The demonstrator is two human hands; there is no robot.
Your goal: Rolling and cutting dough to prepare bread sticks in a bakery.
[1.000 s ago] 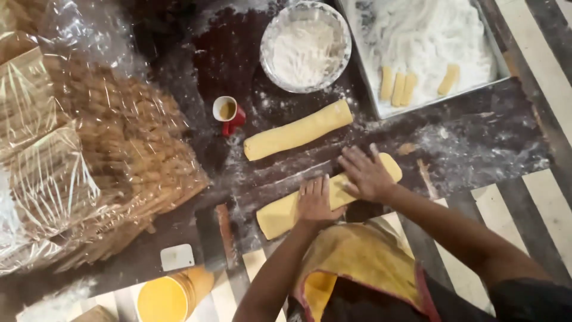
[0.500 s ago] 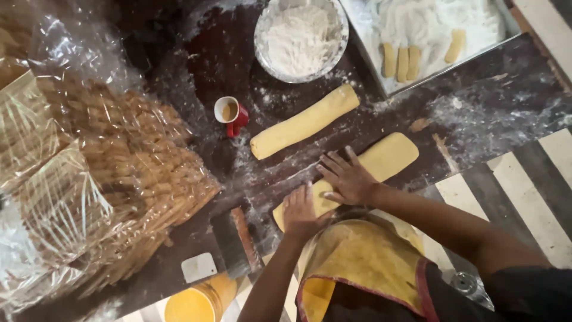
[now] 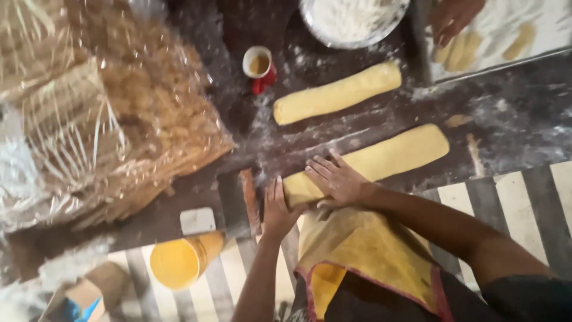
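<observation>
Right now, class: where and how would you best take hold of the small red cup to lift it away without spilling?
Take the red cup by its round wall, fingers on opposite sides, coming from above. It stands upright and open-topped with yellowish liquid inside, so a level lift is probably safest. Its nearest neighbour, the upper dough log, lies apart to one side.

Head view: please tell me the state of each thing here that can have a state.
Near dough log: lying flat, pressed under both hands.
Far dough log: lying flat, untouched.
Left hand: open, on the log's end.
Right hand: open, fingers spread on the log.
Small cup: upright, partly filled.
Flour bowl: upright, filled.
Yellow cups: stacked, tipped on their side.
</observation>
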